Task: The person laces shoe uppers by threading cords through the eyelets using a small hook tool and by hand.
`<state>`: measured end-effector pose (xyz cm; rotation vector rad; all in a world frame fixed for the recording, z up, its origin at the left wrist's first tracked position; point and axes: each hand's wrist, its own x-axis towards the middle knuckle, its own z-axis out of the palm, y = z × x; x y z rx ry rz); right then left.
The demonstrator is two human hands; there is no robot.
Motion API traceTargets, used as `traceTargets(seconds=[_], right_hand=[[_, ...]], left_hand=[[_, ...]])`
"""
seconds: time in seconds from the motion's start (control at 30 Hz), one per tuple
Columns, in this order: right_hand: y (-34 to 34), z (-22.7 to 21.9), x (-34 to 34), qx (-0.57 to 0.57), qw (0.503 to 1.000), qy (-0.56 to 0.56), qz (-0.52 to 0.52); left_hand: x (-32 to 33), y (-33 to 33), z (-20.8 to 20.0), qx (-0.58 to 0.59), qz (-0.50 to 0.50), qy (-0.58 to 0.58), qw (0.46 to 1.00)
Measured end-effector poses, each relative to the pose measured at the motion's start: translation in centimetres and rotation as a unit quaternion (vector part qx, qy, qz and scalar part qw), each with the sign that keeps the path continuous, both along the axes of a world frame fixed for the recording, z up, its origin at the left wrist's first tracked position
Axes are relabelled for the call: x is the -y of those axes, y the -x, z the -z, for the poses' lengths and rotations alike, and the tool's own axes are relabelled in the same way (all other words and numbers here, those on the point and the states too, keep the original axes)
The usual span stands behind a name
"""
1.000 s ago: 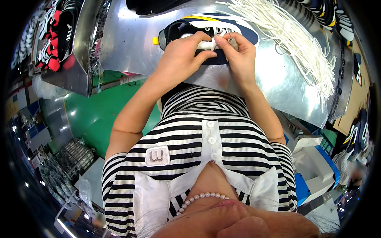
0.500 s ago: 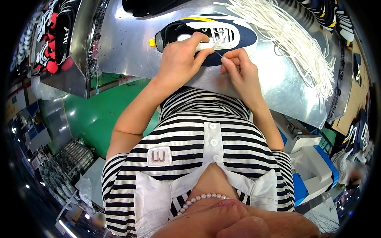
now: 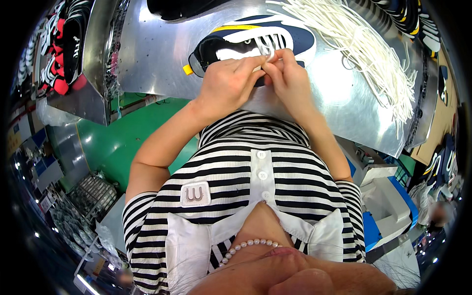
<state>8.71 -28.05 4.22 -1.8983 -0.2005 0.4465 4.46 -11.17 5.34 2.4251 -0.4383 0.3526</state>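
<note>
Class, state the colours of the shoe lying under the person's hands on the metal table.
Head view: the shoe is dark navy and white, with a yellow stripe and tab.

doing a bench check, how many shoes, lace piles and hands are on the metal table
navy and white shoe: 1
black shoe, partly cut off at the top edge: 1
pile of white laces: 1
hands, left hand and right hand: 2
total: 5

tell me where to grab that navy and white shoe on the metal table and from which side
Probably the heel end of the shoe, by the yellow tab, coming from the person's left. It lies lengthwise across the metal table, and the left hand and right hand crowd the laced middle, so the heel is the free part.
</note>
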Motion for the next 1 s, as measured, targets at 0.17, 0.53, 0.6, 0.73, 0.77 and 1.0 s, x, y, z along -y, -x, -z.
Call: traceTargets(seconds=[0.17,0.53,0.6,0.73,0.77,1.0], right_hand=[[-1.9,-4.3,6.5,-0.019,0.993,0.088,-0.077],[-4.7,1.6,2.3,0.207,0.977,0.025,0.037],[-4.4,0.8,2.8,0.223,0.972,-0.01,-0.075],[-4.1,1.6,2.1,0.292,0.953,0.003,-0.075],[-4.0,1.4,2.1,0.265,0.961,0.026,-0.08],[-3.5,1.9,2.2,0.193,0.981,-0.014,-0.022]], left_hand=[[0.0,0.4,-0.5,-0.083,-0.032,0.012,0.996],[-2.3,1.0,-2.9,-0.227,0.047,-0.12,0.965],[-2.0,0.7,-2.0,-0.196,0.011,-0.078,0.977],[-0.2,-0.6,-1.5,-0.237,-0.065,0.033,0.969],[-0.1,-0.6,-1.1,-0.194,-0.075,0.03,0.978],[-0.3,-1.1,-0.7,-0.118,-0.089,-0.021,0.989]])
